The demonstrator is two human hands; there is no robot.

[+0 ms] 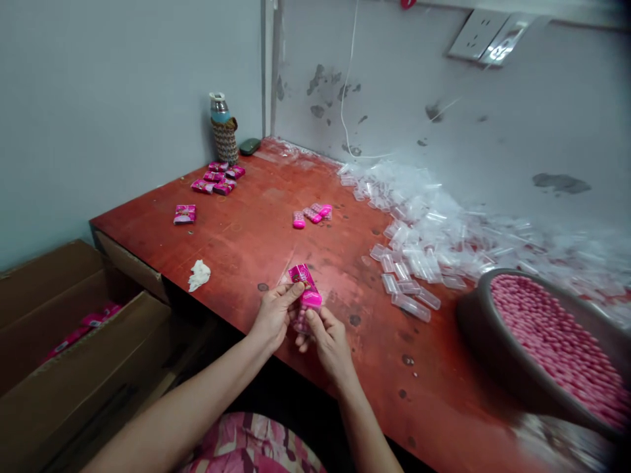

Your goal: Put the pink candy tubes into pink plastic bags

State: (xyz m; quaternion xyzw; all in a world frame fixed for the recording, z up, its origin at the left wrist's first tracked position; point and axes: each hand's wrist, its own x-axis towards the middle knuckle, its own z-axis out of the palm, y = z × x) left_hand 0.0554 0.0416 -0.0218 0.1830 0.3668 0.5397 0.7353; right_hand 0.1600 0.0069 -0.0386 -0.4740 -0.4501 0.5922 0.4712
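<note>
Above the table's front edge, my left hand is closed, pinching a pink printed sleeve between thumb and fingers. My right hand grips a small clear candy box with a bright pink end and pink balls inside. The pink end meets the sleeve's near opening; I cannot tell whether it is partly inside. Beyond my hands lie a few similar filled candy boxes. Farther left are a printed pink pack and a cluster of several more packs.
A heap of clear plastic cases spreads along the wall. At right stands a dark basin of pink balls. Crumpled tissue and a bottle in a knitted cover are on the left. An open cardboard box sits below.
</note>
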